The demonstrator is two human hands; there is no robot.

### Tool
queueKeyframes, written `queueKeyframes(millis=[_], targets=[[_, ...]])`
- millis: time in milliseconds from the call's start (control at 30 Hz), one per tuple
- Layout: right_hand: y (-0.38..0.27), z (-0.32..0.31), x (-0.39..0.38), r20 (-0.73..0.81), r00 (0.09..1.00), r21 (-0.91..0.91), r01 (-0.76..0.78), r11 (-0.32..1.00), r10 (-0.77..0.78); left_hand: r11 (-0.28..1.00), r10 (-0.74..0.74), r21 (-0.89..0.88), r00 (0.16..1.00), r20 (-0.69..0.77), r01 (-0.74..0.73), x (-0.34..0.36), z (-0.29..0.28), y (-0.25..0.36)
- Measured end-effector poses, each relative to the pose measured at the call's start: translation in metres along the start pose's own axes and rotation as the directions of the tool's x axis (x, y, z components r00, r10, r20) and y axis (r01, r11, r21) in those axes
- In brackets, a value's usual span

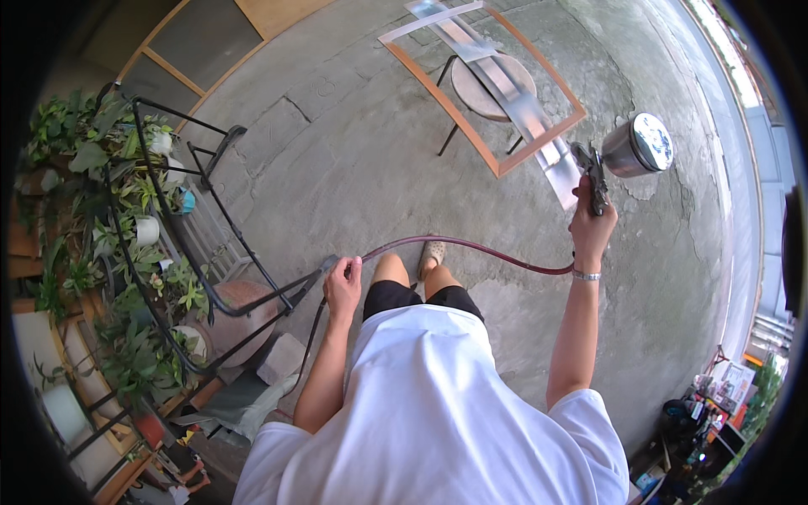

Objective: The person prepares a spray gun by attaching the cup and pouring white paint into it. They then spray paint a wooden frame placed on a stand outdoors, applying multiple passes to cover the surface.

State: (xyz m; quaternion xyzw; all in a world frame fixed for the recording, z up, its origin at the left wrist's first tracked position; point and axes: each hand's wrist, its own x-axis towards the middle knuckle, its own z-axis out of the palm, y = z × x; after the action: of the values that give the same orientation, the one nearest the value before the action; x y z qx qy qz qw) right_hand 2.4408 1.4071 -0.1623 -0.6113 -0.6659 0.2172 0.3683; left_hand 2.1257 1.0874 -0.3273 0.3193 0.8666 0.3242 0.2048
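My right hand (592, 225) grips a metal spray gun (596, 172) with a silver cup (633, 147). A maroon hose (475, 248) curves from below the gun to my left hand (342, 286), whose closed fingers hold it. Beyond the gun, a wooden rectangular frame (443, 105) and a long pale strip with blurry silvery patches (480, 50) lie over a round stool (471, 93) on thin dark legs.
A black metal rack (273, 293) stands left beside potted plants (139, 252). Framed panels (194, 46) are upper left. Cracked concrete floor (328, 168) surrounds me. Assorted items (707, 421) crowd the lower right, near a pale wall (724, 168).
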Motion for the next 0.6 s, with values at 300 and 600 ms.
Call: queueKeyframes(millis=[300, 600], targets=[[0.015, 0.207, 0.281, 0.012, 0.994, -0.09, 0.107, 0.99, -0.107, 0.997, 0.06, -0.057, 0.994, 0.093, -0.055, 0.223, 0.053, 0.102], [0.061, 0.415, 0.446, 0.06, 0.973, -0.226, -0.206, 0.952, 0.225, 0.965, 0.261, -0.035, 0.958, 0.114, -0.259, 0.456, 0.059, 0.11]])
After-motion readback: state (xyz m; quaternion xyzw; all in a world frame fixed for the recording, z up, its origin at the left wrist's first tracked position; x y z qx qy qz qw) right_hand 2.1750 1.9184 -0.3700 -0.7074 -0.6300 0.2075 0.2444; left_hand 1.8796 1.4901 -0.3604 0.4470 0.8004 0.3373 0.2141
